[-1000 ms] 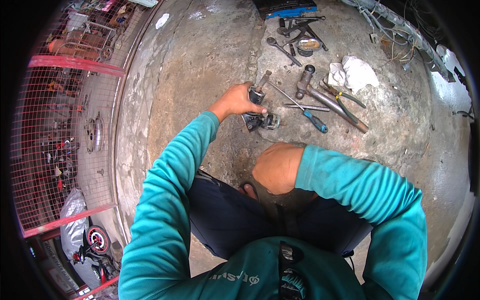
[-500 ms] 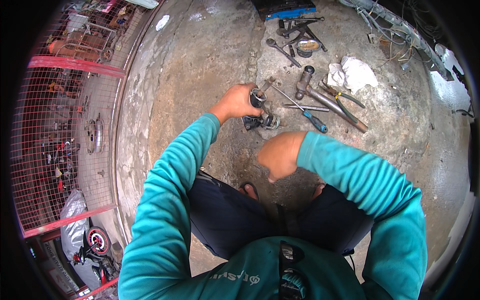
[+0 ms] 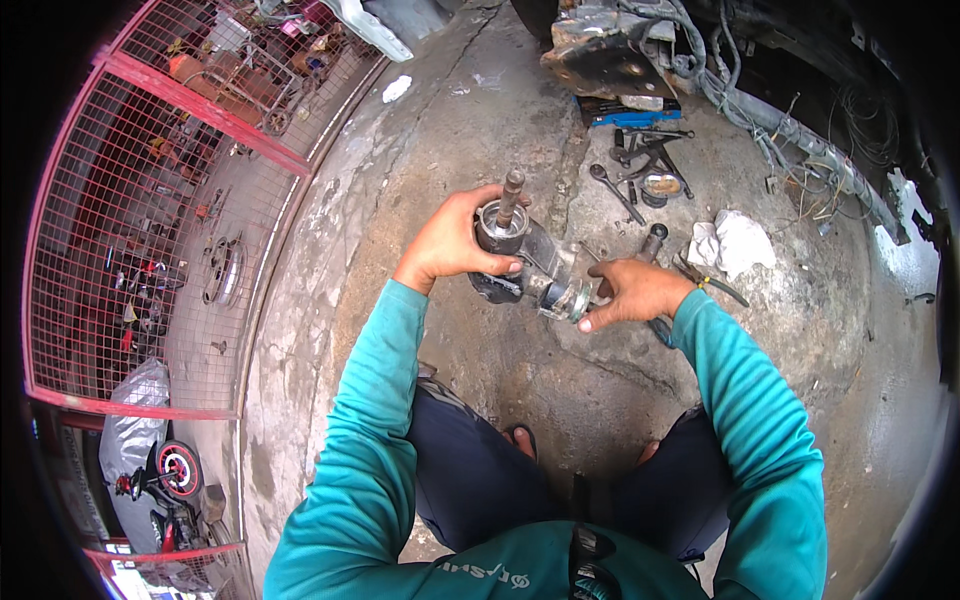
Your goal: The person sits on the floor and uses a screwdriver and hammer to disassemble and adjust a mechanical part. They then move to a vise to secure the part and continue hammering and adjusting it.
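We are holding a greasy metal housing (image 3: 530, 265) up over the concrete floor (image 3: 480, 120). The left hand (image 3: 450, 240) is wrapping closed around its ringed end, where a shaft (image 3: 511, 197) is sticking up. The right hand (image 3: 630, 292) is pinching the lower collar, fingers half curled. Grease is probably making it slippery, so it could be dropping toward our foot (image 3: 520, 440) or the wrenches (image 3: 625, 175).
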Demonstrator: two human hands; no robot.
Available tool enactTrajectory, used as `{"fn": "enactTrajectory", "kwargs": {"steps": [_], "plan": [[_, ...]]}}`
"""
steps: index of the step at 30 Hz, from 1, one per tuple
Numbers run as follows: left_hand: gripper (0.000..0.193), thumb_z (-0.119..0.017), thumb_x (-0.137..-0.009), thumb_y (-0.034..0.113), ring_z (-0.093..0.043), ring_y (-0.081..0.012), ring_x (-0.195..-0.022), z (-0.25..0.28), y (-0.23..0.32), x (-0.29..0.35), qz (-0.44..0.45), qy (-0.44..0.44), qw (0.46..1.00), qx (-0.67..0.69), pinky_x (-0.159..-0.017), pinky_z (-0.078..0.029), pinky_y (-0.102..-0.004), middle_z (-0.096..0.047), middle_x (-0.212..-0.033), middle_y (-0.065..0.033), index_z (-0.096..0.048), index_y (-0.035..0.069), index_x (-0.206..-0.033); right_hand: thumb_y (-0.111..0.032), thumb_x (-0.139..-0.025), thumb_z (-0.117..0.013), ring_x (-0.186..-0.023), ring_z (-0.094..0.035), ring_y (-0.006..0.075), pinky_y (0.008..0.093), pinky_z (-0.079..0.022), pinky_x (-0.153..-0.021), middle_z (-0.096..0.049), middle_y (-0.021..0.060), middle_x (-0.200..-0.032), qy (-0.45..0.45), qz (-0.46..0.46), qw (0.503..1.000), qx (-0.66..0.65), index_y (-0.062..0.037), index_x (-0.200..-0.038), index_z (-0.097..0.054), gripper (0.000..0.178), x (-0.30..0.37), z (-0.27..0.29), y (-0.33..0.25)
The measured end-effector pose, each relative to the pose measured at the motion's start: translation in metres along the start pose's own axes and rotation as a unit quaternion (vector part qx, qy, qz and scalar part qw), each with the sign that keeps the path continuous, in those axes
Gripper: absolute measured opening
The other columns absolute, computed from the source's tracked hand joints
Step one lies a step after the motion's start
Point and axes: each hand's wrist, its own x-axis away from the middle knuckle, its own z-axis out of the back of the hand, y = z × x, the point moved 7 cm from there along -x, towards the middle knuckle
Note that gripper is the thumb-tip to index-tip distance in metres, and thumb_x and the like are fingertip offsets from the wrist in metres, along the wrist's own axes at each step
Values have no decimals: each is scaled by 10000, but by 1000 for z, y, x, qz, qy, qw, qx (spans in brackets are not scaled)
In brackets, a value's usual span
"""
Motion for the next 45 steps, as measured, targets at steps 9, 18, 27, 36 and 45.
{"fn": "enactTrajectory", "kwargs": {"steps": [9,18,27,36,45], "plan": [[781,-963,-566,211,-725,-220,-1098,14,53,27,-26,114,990,-79,-1023,-542,-368,-760,-1151,-134,-702,-12,-1268,-364,-688,-1000,-1237,-643,354,418,-572,-988,-595,285,-1392,91,66,957,-268,52,-1615,-289,1240,-5,10,-35],[790,-969,-577,219,-761,-277,-1000,-2,56,34,43,172,983,-57,-926,-587,-407,-776,-1099,-183,-699,-46,-1270,-436,-678,-974,-1274,-634,382,465,-509,-1055,-639,267,-1352,149,99,972,-152,17,-1551,-383,1147,-4,20,-66],[1011,-993,-535,257,-695,-198,-1110,-4,27,50,62,106,972,201,-1054,-509,-344,-734,-1182,-106,-597,-47,-1414,-564,-802,-847,-1172,-680,369,445,-524,-995,-709,226,-1242,12,170,970,-174,21,-1316,-649,804,8,18,-74],[820,-887,-715,388,-734,-291,-1097,-5,-10,42,50,89,927,361,-1034,-561,-405,-743,-1200,-201,-616,-69,-1339,-535,-992,-676,-848,-713,224,376,-547,-751,-749,158,-994,79,94,901,-417,56,-1117,-736,607,-6,-10,-79],[974,-947,-725,494,-630,-306,-1289,28,-31,71,31,238,940,241,-1098,-501,-409,-625,-1433,-198,-565,-25,-1455,-531,-1038,-610,-910,-724,262,398,-596,-714,-633,210,-1293,54,-58,728,-680,61,-1357,-578,673,-6,-27,-95]]}}
